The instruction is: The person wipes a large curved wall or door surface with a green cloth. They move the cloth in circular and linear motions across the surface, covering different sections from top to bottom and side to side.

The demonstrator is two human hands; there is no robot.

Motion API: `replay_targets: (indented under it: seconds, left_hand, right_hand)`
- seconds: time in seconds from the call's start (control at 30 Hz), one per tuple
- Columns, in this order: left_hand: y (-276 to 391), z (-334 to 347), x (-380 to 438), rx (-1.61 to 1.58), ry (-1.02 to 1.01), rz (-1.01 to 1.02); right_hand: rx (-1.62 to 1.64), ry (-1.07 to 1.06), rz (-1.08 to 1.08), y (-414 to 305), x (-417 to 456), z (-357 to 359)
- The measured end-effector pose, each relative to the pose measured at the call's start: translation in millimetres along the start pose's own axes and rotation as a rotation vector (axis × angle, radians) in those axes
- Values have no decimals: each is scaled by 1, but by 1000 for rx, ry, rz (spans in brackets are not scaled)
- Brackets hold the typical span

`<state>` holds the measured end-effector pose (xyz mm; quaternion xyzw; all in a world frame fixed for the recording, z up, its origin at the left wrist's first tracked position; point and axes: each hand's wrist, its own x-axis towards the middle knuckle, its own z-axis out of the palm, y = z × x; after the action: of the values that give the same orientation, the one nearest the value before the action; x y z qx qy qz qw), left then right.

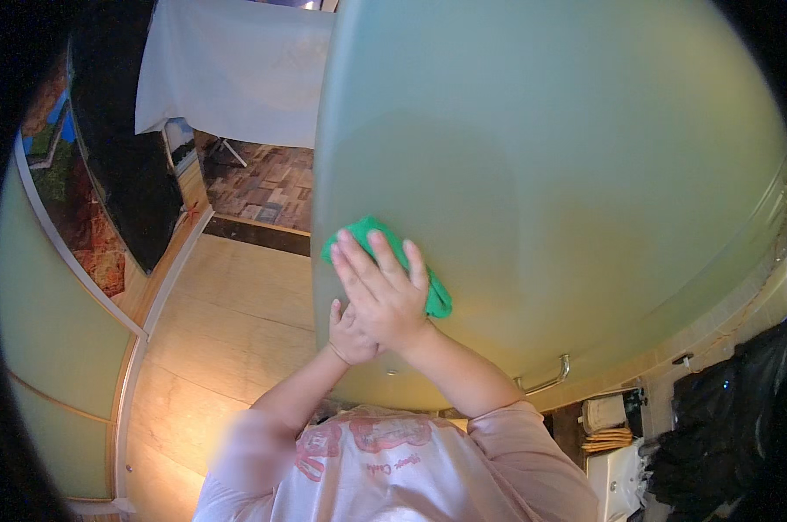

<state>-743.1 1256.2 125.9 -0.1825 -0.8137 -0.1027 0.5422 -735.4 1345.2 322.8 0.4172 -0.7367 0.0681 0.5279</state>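
My right hand [384, 297] lies over a folded green cloth [440, 301] and presses it against a pale green, frosted glass panel [582, 163]. Its fingers are slightly spread, and the cloth shows past the fingertips and on the hand's right side. Just below and to the left is my left hand [352, 336], close against the heel of the right one. The right hand covers part of its fingers, so its grip cannot be made out. Both hands are near the panel's left edge.
A bent metal handle [550, 380] sticks out low on the panel. Black plastic sheeting [726, 404] hangs at the right, near a white basin [614, 479]. A wooden floor [237, 313] runs to a dark threshold [260, 236] at left. A white cloth [237, 72] hangs across the opening beyond.
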Motion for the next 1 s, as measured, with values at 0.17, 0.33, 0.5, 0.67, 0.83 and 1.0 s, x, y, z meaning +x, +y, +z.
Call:
replay_targets:
  seconds: [0.17,0.33,0.5,0.67,0.83,1.0]
  left_hand:
    - [-2,-12,17,-5,97,66]
    - [2,-18,29,45,105,53]
    - [6,-17,31,28,112,52]
    - [8,-17,34,37,125,47]
    - [7,-15,32,38,137,55]
    - [8,-18,33,37,107,67]
  right_hand:
    - [55,24,-15,22,50,-26]
    - [-201,192,202,81,47,-64]
    - [-213,246,420,90,-20,-58]
    - [-158,156,272,58,-79,-27]
    - [-86,95,150,42,-60,-20]
    - [-32,3,14,61,1,-53]
